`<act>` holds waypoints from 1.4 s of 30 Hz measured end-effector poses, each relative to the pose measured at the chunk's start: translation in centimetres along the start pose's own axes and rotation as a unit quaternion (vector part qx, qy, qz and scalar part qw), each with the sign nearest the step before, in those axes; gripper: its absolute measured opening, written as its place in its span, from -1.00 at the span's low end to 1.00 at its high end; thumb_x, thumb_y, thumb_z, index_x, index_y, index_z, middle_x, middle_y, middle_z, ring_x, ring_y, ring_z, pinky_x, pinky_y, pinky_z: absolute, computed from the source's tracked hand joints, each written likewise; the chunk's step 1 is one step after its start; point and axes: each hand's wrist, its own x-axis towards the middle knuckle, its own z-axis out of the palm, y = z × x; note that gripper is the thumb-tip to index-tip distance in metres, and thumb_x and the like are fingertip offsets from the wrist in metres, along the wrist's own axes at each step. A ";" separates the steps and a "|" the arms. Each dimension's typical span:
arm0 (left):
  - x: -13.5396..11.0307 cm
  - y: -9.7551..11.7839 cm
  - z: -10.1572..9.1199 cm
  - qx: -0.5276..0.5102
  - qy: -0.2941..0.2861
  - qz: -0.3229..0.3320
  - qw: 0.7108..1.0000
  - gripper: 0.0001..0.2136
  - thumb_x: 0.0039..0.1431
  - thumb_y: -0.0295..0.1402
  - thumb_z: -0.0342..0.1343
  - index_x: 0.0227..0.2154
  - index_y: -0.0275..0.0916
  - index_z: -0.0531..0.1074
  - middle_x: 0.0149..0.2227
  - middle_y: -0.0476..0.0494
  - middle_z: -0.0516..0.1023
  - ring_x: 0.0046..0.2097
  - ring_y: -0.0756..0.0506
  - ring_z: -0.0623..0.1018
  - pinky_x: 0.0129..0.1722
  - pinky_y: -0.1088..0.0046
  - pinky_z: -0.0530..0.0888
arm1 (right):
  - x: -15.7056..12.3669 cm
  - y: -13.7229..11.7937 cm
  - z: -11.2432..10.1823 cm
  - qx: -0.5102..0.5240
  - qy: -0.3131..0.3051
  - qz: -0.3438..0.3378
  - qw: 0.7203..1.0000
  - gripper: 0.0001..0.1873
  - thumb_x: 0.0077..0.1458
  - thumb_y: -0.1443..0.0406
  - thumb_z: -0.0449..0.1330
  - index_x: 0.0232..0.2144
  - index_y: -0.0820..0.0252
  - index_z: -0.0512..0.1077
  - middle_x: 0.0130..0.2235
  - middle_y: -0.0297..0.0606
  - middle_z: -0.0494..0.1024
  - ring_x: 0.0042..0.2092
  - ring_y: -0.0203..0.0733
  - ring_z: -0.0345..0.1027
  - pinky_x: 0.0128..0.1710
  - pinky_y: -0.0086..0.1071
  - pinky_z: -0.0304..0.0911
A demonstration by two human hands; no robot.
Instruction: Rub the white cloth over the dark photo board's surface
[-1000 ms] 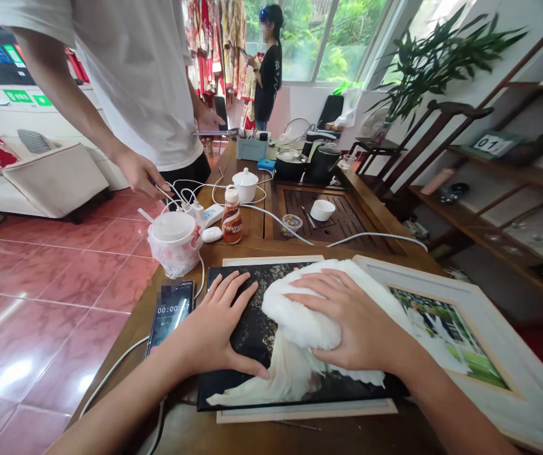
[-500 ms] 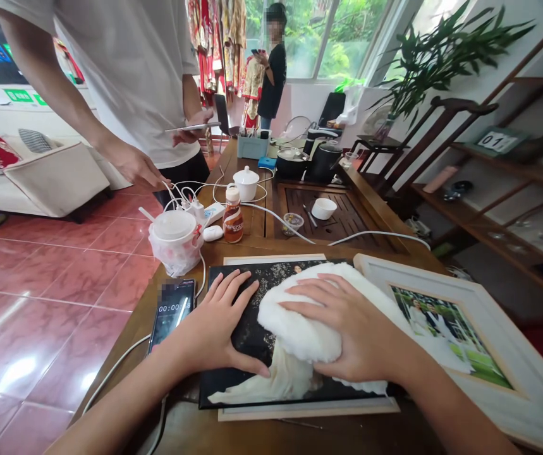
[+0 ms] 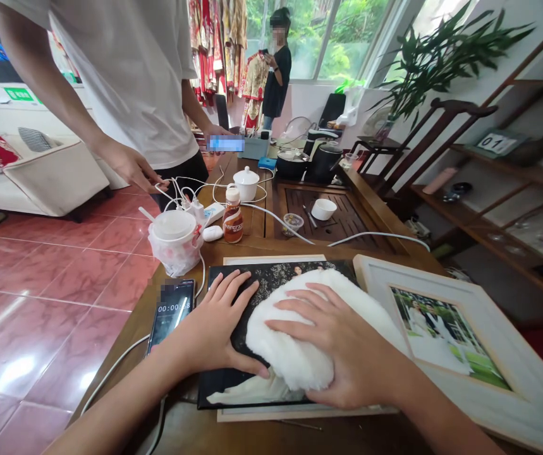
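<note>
My right hand lies flat with spread fingers on a fluffy white cloth, pressing it onto a dark glossy photo print on the wooden table. My left hand rests open and flat on the print's left part, fingers spread, thumb along its lower edge. A pale backing board shows under the print. A white picture frame with a wedding photo lies just right of my right hand.
A phone showing a timer lies left of my left hand. Behind stand a bagged white cup, a coffee bottle, a power strip with cables, a teapot and tea tray. A person in a white shirt stands at the table's left.
My right hand has slid the white cloth left and toward me across the print, uncovering its upper right part. The standing person has shifted the hand holding a phone.
</note>
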 end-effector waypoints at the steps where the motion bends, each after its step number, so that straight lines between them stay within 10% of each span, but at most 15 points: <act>1: 0.1 0.0 0.0 0.000 0.001 0.000 1.000 0.08 -0.15 0.32 0.19 0.33 -0.27 0.05 0.36 -0.44 0.04 0.38 -0.45 0.01 0.30 -0.19 -0.01 | 0.0 -0.1 0.1 0.005 -0.003 -0.007 1.000 -0.18 -0.22 0.09 0.33 0.16 -0.15 0.28 0.17 -0.20 0.36 0.19 0.18 0.16 0.22 0.16 -0.25; 42: -0.8 -0.1 0.0 -0.007 0.001 -0.001 1.000 0.12 -0.16 0.40 0.10 0.34 -0.26 0.00 0.37 -0.41 0.00 0.38 -0.43 -0.01 0.31 -0.19 -0.03 | -0.6 1.4 -0.3 -0.071 0.041 0.037 0.996 -0.19 -0.14 0.14 0.30 0.21 -0.11 0.24 0.25 -0.24 0.32 0.26 0.12 0.12 0.26 0.13 -0.19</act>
